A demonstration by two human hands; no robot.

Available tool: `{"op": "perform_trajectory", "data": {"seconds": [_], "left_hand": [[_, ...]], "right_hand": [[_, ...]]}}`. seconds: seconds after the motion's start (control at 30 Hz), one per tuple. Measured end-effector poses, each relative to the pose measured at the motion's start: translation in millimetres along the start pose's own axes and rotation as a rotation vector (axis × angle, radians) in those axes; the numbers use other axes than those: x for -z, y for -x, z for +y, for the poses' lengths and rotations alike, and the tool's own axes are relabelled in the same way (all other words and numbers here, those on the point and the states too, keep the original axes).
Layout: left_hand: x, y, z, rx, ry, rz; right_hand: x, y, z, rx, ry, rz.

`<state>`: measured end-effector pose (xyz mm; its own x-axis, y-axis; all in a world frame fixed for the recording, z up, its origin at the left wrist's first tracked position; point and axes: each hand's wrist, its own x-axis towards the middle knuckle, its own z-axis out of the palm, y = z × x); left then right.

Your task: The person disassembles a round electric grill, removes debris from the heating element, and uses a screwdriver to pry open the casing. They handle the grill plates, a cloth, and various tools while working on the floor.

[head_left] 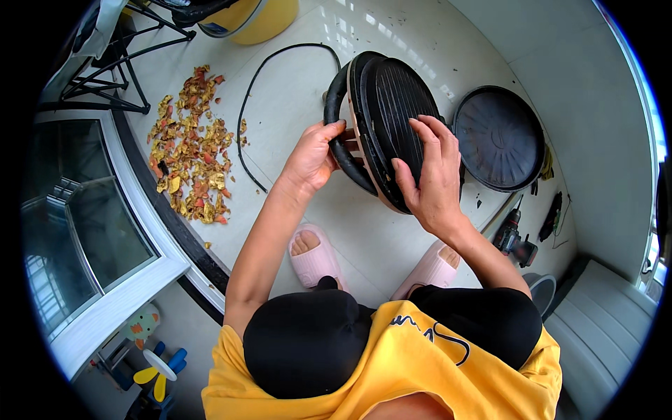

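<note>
A round black electric cooking appliance (386,98) with a ridged plate and a pale band is tilted up in front of me. My left hand (313,155) is closed round its black curved handle (339,94) on the left side. My right hand (432,183) lies over the ridged plate, fingers spread and bent, fingertips touching the surface. Just right of the appliance, a round dark pan or lid (498,138) lies on the tiles. A black cable (255,78) loops across the floor to the left.
Dried orange-yellow scraps (190,161) are scattered at left, beside a metal-framed glass door (84,224). A black folding stand (105,84) and yellow bucket (259,22) stand behind. A cordless drill (511,231) lies at right by a wall (581,105). Pink slippers (315,269) are below.
</note>
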<state>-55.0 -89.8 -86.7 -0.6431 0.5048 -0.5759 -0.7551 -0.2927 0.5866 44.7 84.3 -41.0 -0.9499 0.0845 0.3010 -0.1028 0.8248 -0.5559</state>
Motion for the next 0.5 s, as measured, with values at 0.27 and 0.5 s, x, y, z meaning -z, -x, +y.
{"op": "perform_trajectory", "data": {"seconds": [0.27,0.5], "left_hand": [[-15,1,7,-0.002,-0.002,-0.076],[-56,15,19,-0.018,-0.254,-0.011]], "right_hand": [[16,-6,9,-0.071,-0.095,0.038],[30,-5,-7,-0.001,-0.067,0.002]]}}
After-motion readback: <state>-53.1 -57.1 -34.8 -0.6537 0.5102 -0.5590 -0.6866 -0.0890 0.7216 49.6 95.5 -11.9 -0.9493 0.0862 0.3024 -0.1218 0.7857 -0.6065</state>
